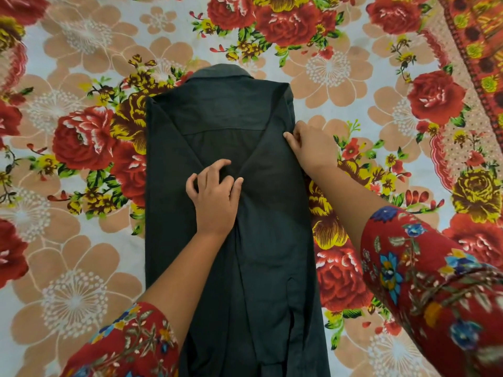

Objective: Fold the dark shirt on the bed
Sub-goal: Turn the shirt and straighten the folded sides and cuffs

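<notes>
The dark shirt lies face down on the bed, collar at the far end, both sides folded in so it forms a long narrow strip running toward me. My left hand rests on the middle of the shirt, its curled fingertips pressing where the two folded sides meet. My right hand is at the shirt's right edge, below the shoulder, and its fingers pinch the folded edge there.
The bed is covered by a floral sheet with red roses and beige flowers. A different orange patterned cloth lies at the far right corner. Both my arms wear red floral sleeves.
</notes>
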